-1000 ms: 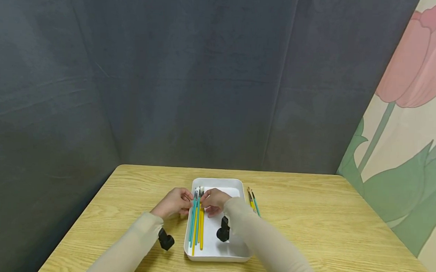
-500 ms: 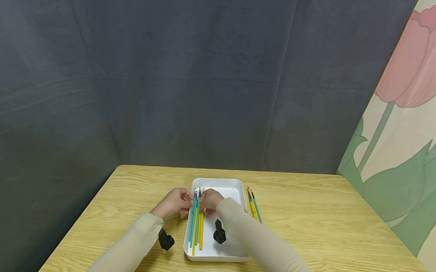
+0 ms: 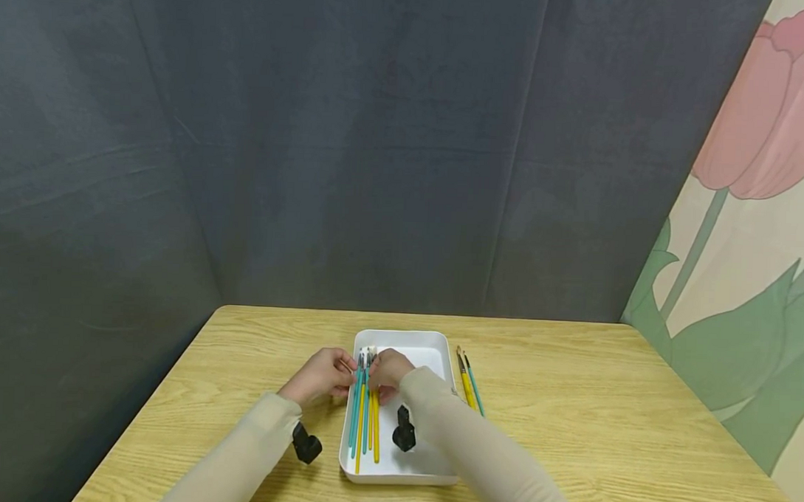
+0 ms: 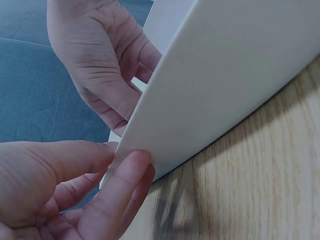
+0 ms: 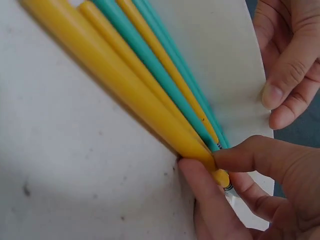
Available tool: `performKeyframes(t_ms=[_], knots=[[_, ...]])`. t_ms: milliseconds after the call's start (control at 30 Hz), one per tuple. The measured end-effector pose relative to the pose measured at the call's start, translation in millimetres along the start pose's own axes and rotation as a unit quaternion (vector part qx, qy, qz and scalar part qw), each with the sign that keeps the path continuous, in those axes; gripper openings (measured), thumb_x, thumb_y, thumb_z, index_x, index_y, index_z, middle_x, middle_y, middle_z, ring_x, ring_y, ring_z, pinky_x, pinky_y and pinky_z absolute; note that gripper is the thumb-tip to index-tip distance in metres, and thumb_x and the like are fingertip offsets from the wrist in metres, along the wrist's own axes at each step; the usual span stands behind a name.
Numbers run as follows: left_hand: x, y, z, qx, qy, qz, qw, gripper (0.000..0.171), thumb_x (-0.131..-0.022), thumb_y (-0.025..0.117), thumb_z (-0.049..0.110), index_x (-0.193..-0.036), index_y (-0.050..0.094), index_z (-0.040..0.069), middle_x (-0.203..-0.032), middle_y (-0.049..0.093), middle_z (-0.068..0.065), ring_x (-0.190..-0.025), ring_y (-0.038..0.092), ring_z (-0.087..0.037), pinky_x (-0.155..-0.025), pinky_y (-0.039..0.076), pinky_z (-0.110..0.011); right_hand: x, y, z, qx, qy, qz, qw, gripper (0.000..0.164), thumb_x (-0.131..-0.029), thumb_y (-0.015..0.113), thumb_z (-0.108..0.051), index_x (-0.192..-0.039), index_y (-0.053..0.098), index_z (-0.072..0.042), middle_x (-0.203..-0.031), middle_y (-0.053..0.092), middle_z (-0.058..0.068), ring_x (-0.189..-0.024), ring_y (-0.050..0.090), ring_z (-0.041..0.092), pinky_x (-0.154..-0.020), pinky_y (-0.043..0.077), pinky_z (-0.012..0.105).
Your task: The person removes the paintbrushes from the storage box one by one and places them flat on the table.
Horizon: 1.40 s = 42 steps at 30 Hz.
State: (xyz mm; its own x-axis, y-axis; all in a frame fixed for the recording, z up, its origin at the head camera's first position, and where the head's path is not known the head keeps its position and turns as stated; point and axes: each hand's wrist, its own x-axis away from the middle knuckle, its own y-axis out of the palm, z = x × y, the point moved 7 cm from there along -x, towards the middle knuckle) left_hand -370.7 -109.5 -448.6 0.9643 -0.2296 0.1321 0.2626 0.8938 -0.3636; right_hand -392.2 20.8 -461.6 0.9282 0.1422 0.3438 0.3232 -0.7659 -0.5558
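A white tray (image 3: pixel 404 469) holds several yellow and turquoise paintbrushes along its left side, bristles toward the far end. My right hand (image 3: pixel 390 370) reaches into it and pinches the thick yellow paintbrush (image 5: pixel 125 95) between thumb and fingers, low on the handle near the ferrule. Turquoise paintbrushes (image 3: pixel 354 419) and thinner yellow ones lie close beside that brush. At the tray's left wall, my left hand (image 3: pixel 321 374) pinches the rim; in the left wrist view its thumb (image 4: pixel 85 159) meets the edge and a finger lies on the outer wall.
Just right of the tray, a yellow paintbrush (image 3: pixel 467 382) and a turquoise paintbrush (image 3: pixel 475 386) lie on the wooden table (image 3: pixel 569 404). Behind the table hangs a dark grey curtain (image 3: pixel 378 169). A tulip-patterned panel (image 3: pixel 746 292) stands at the right.
My right hand and forearm have shifted slightly left. The handle end of the thick yellow paintbrush has swung a little right, apart from its neighbours. My left hand stays at the rim.
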Motion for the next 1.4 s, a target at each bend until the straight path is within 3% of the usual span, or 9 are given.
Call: performKeyframes(t_ms=[200,433,733,1000,1267,1400], knots=[[0.0,-0.2,-0.3,0.000,-0.006,0.006,1.0000,0.018,-0.086,0.063,-0.009,-0.102,0.058,-0.010,-0.080,0.055,-0.010,-0.065,0.058,-0.015,-0.058,0.057,-0.030,3,-3,0,-0.034,-0.011,-0.017,0.999,0.020,-0.074,0.066,0.013,-0.081,0.057,-0.003,-0.063,0.052,0.006,-0.049,0.055,0.018,-0.057,0.059,0.035],[-0.2,-0.6,-1.6,0.006,-0.013,0.006,0.9999,0.016,-0.086,0.063,-0.008,-0.102,0.058,-0.009,-0.081,0.055,-0.010,-0.067,0.058,-0.017,-0.058,0.057,-0.029,5,-11,-3,-0.097,-0.015,-0.048,0.994,0.020,-0.078,0.063,0.012,-0.095,0.060,0.002,-0.066,0.053,0.004,-0.053,0.049,0.012,-0.055,0.056,0.027],[1.1,0.2,-0.1,0.008,-0.011,0.003,0.9999,0.016,-0.087,0.063,-0.008,-0.102,0.058,-0.008,-0.082,0.057,-0.011,-0.068,0.059,-0.018,-0.059,0.057,-0.032,16,-31,-5,-0.190,-0.008,-0.092,0.977,0.039,-0.082,0.063,0.009,-0.120,0.056,0.003,-0.091,0.060,0.009,-0.071,0.061,0.015,-0.074,0.060,0.036],[1.0,-0.5,-1.4,0.003,-0.016,0.008,0.9998,0.014,-0.087,0.063,-0.007,-0.101,0.059,-0.007,-0.084,0.057,-0.011,-0.067,0.058,-0.017,-0.058,0.056,-0.031,29,-63,-1,-0.220,-0.031,-0.087,0.971,0.042,-0.084,0.062,0.004,-0.126,0.053,0.000,-0.096,0.061,0.010,-0.077,0.065,0.015,-0.073,0.060,0.035],[1.6,-0.8,0.7,0.013,-0.012,0.006,0.9998,0.015,-0.087,0.062,-0.009,-0.102,0.058,-0.008,-0.083,0.055,-0.011,-0.067,0.057,-0.018,-0.058,0.055,-0.031,42,-101,19,-0.223,-0.069,-0.096,0.968,0.040,-0.087,0.059,0.004,-0.127,0.049,0.001,-0.092,0.059,0.008,-0.077,0.062,0.014,-0.080,0.059,0.039],[2.3,-1.1,0.8,0.012,-0.013,0.006,0.9998,0.015,-0.087,0.062,-0.008,-0.102,0.058,-0.008,-0.084,0.055,-0.011,-0.068,0.057,-0.018,-0.058,0.055,-0.031,49,-118,33,-0.219,-0.088,-0.103,0.966,0.039,-0.090,0.058,0.003,-0.127,0.047,0.002,-0.093,0.058,0.008,-0.078,0.062,0.014,-0.077,0.059,0.035]])
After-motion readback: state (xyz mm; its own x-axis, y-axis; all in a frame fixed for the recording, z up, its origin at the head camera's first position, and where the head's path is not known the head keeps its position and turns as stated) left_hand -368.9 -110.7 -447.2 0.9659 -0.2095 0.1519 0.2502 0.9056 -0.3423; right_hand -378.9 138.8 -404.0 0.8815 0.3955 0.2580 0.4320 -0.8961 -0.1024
